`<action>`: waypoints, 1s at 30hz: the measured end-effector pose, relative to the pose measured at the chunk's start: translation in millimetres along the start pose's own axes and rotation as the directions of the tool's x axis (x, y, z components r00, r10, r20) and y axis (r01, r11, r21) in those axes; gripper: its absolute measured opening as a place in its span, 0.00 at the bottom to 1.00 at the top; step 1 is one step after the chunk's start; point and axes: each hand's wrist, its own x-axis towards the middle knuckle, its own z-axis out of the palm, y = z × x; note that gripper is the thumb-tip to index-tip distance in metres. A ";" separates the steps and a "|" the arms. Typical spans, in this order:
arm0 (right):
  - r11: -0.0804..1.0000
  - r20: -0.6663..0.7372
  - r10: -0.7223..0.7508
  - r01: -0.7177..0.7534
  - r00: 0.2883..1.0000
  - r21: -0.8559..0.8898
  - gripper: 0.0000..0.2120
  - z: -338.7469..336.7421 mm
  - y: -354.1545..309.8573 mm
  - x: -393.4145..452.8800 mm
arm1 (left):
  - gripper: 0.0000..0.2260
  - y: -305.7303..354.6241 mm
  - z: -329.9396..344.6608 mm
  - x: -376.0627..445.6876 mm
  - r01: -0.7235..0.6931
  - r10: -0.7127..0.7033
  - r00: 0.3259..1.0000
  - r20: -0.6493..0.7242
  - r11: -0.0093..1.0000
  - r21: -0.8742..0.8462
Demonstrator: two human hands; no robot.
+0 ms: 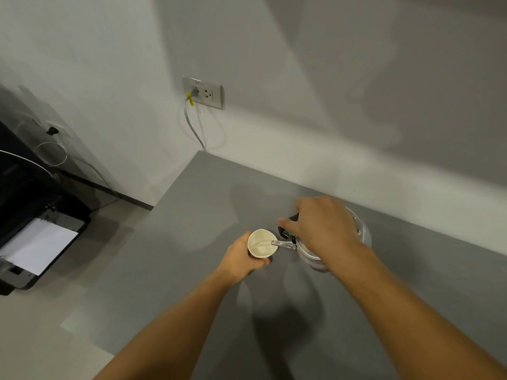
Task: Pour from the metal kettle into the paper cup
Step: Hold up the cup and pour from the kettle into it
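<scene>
Right hand (321, 226) wrapped round the tilted metal kettle (310, 249) handle, spout over the paper cup (262, 243); left hand (241, 260) clasping that cup, just left of kettle, above grey table (192, 215).

Head view looks steeply down, near the table (192, 215)

Plain mid-grey table (192, 215), no pattern. Paper cup (262, 243) creamy white inside, dark on its outer wall. Metal kettle (310, 252) shiny silver with a black handle (284, 230). Pale grey-white wall (274, 64). Light grey wall socket (203, 92) with a yellow tag (190, 99). Black printer (33, 215) holding white paper (38, 245).
</scene>
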 end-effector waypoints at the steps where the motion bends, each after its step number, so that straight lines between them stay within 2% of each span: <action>1: 1.000 -0.002 0.000 0.000 1.000 -0.003 0.16 -0.1 -0.5 -0.3 | 0.28 -0.1 0.1 -0.1 -0.003 0.002 1.000 0.001 1.000 0.003; 30: 0.999 0.016 -0.009 0.009 1.000 -0.033 0.16 -9.5 -2.1 -2.6 | 0.27 6.2 -1.7 -4.5 0.021 -0.021 1.000 0.001 1.000 -0.020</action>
